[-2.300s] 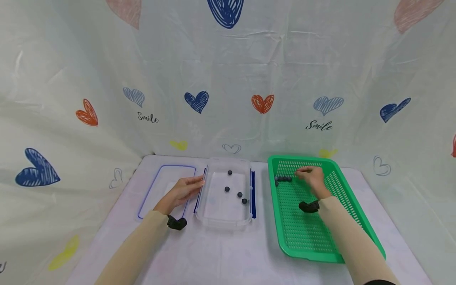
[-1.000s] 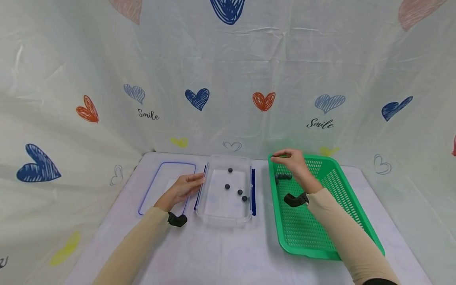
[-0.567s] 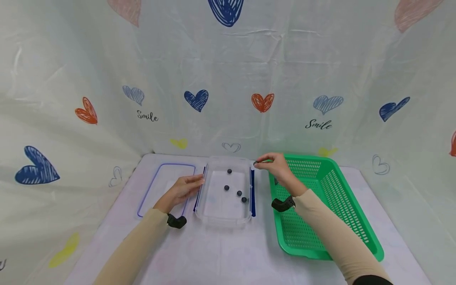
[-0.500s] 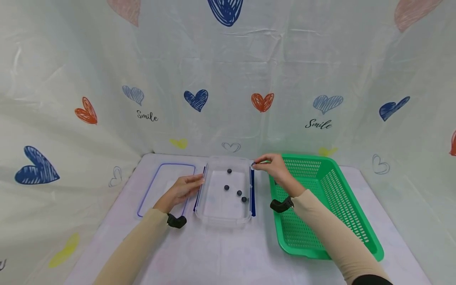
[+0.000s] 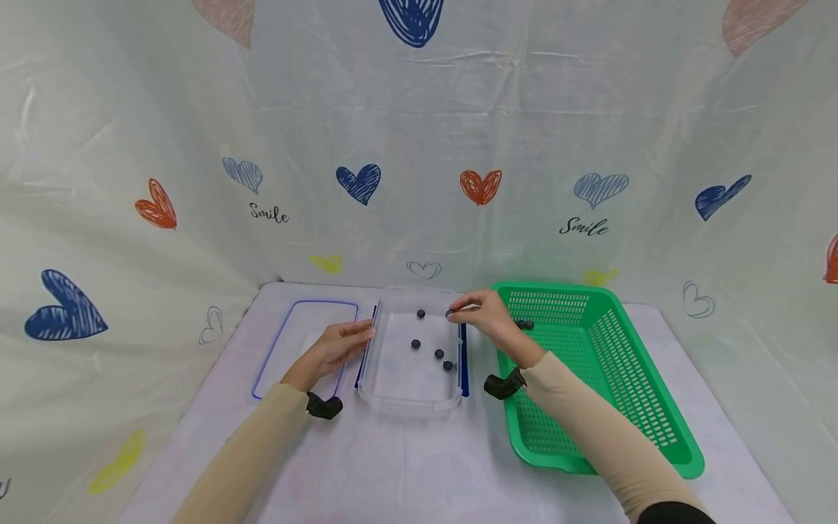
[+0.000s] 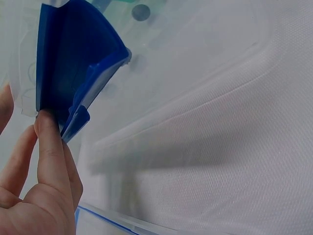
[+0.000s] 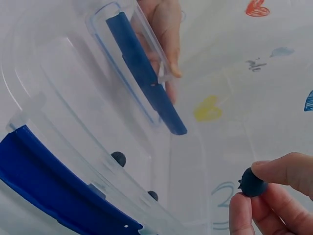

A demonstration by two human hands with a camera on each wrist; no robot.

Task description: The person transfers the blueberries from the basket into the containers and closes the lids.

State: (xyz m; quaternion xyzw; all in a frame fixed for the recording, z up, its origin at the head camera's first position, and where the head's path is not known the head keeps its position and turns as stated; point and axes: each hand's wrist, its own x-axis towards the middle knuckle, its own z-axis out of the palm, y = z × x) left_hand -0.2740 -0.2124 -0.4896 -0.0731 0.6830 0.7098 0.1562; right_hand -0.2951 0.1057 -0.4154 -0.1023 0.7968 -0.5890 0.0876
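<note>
My right hand (image 5: 460, 312) pinches a small dark berry (image 5: 449, 313) between thumb and finger, over the far right part of a clear plastic container (image 5: 407, 389). The right wrist view shows the berry (image 7: 253, 184) in the fingertips (image 7: 274, 169) above the container (image 7: 58, 98). Several more berries (image 5: 415, 343) lie on the container's floor. My left hand (image 5: 356, 336) rests with straight fingers (image 6: 51, 147) against the blue latch (image 6: 73, 83) on the container's left side.
A green slotted basket (image 5: 628, 371) stands to the right, with a few dark berries (image 5: 524, 324) near its far left corner. A clear lid with a blue rim (image 5: 262, 364) lies flat left of the container. A heart-printed cloth covers the table and backdrop.
My right hand lifted a berry out of the green basket and carried it left, over the container's right latch and above its inside. The left hand stayed put.
</note>
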